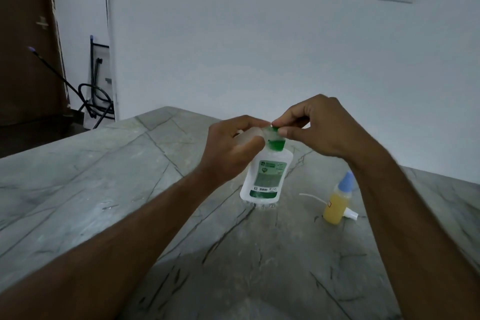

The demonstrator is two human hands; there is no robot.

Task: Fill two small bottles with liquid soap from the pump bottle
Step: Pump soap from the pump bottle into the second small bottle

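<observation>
Fingers of my left hand (228,148) curl round a small clear bottle (249,135), holding it tilted with its mouth up against the green pump head (276,144) of the pump bottle (265,176). My right hand (317,127) sits just across from it, its fingers (285,122) and thumb pinched narrow on the top of that green head. I cannot tell whether any soap is passing into the small bottle; the clear plastic blurs against my fingers. The pump bottle stands upright on the grey veined worktop (130,184), directly below both sets of fingers, white-bodied with a green and white label facing me. Well below my right fingers and beside that forearm stands a second small bottle (337,202), filled with yellow liquid and wearing a blue pointed cap. A loose white pump piece with a thin curved tube (314,197) lies on the worktop just beside it.
</observation>
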